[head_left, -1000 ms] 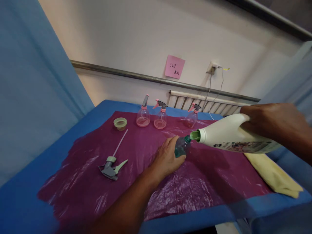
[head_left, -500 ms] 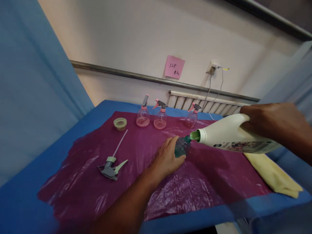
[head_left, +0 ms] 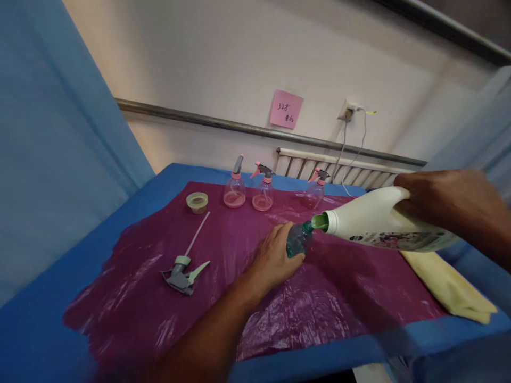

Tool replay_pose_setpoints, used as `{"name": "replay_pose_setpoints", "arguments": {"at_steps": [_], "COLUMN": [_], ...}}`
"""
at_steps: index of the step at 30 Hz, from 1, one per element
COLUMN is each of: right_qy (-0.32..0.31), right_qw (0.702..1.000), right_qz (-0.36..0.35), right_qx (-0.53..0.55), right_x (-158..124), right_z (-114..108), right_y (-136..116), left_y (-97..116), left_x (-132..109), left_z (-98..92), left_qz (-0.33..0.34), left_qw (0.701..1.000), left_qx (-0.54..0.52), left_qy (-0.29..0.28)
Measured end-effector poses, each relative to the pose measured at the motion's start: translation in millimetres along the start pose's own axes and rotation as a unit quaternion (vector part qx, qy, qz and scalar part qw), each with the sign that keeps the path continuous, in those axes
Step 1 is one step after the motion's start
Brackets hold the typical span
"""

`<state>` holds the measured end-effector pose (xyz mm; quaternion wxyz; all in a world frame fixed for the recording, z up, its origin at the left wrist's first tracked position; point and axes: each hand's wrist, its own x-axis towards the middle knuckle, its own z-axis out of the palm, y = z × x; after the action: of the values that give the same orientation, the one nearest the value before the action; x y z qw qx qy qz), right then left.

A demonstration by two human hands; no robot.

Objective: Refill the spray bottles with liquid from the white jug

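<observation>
My left hand [head_left: 279, 247] is wrapped round a clear green-tinted spray bottle [head_left: 298, 242] without its spray head, standing slightly tilted on the purple plastic sheet [head_left: 223, 319]. In my right hand [head_left: 431, 197] is a large cream detergent jug [head_left: 371, 213], gripped by its handle and tipped to the left. Its green-lined spout meets the mouth of the small bottle. Whether liquid is flowing is hard to make out. A grey and pale-green spray head [head_left: 179, 276] with a dip tube lies on the sheet to the left of my left arm.
Three spray bottles with pink and grey heads, such as the middle one [head_left: 262, 194], stand along the back. A small pale-yellow cup [head_left: 197, 202] sits back left. A folded yellow cloth [head_left: 449, 287] lies at right. Behind are a radiator [head_left: 319, 165] and a plugged-in cable [head_left: 364, 133].
Hardly anything differs. Both hands keep their places, and the jug stays tipped at the bottle's mouth.
</observation>
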<state>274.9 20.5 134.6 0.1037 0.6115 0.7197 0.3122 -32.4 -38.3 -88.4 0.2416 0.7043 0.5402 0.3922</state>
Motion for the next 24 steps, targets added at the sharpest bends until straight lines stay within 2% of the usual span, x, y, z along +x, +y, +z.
{"name": "replay_pose_setpoints", "arguments": {"at_steps": [6,11,17,19,21,24], "right_qy": [0.003,-0.046,-0.036,-0.016,0.011,0.064], "right_qw": [1.000,0.992,0.975,0.958,0.927,0.842], "right_qz": [0.017,0.060,0.107,0.135,0.171,0.269], "right_qx": [-0.006,0.102,0.192,0.254,0.334,0.464], "right_x": [-5,-11,-19,-21,-23,-28], "right_z": [21,52,83,92,100,115], "right_y": [-2,-10,-19,-17,-15,-15], "left_y": [1,0,0,1,1,2], "left_x": [0,0,2,3,3,4], "left_z": [-1.3,-1.9,-3.0,-3.1,-2.7,-1.5], "left_qz": [-0.005,-0.008,-0.034,-0.043,-0.052,-0.063], "left_qw": [1.000,1.000,0.999,0.999,0.999,0.998], "left_qx": [-0.001,-0.013,0.002,0.005,0.005,0.004], "left_qy": [-0.003,-0.003,-0.011,-0.011,-0.008,-0.001]}}
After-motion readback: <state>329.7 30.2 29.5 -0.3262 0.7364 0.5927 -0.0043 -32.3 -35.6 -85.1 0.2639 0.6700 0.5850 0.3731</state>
